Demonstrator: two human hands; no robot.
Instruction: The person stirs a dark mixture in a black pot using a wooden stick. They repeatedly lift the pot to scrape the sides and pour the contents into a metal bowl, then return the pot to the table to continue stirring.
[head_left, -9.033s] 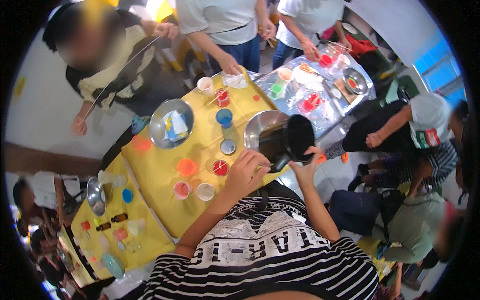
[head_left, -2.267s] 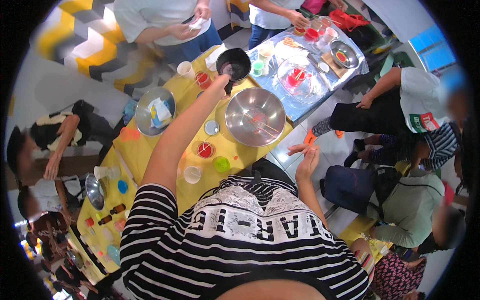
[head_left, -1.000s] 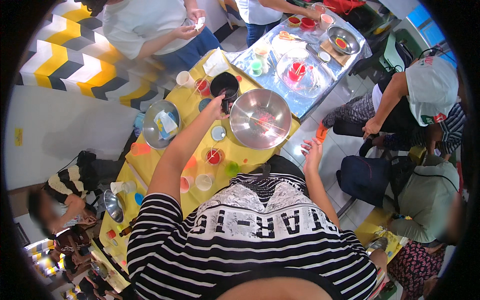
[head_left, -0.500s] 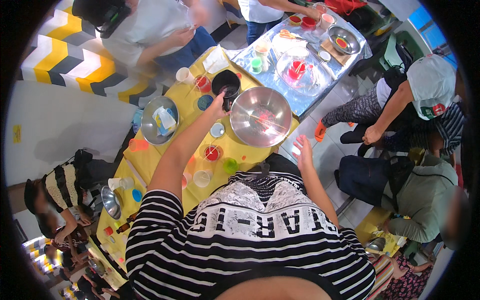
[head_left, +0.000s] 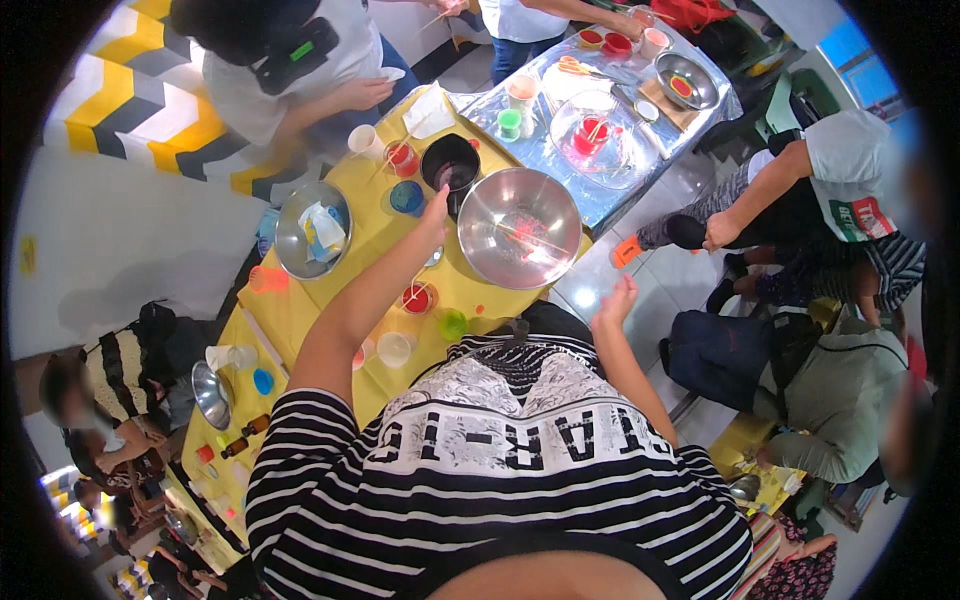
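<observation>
Handling the black pot (head_left: 450, 158), upright beside the steel bowl (head_left: 490, 245) on the bench (head_left: 318, 302), seems the step in hand. The left hand (head_left: 436, 214) is at its handle (head_left: 456, 203), grip unclear; the empty right hand (head_left: 614, 303) hangs apart, loosely spread. Shifting the pot calls for a firm hold.

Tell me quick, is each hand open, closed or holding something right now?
Left hand: at the handle of the round, black pitcher; whether its grip is closed cannot be told.
Right hand: open, holding nothing.

Yellow-covered bench (head_left: 365, 240) lies below the left fingers (head_left: 442, 200). Chevron-patterned backdrop (head_left: 115, 105) stands beyond, leftward; pale tiled floor (head_left: 655, 290) extends to their right.
</observation>
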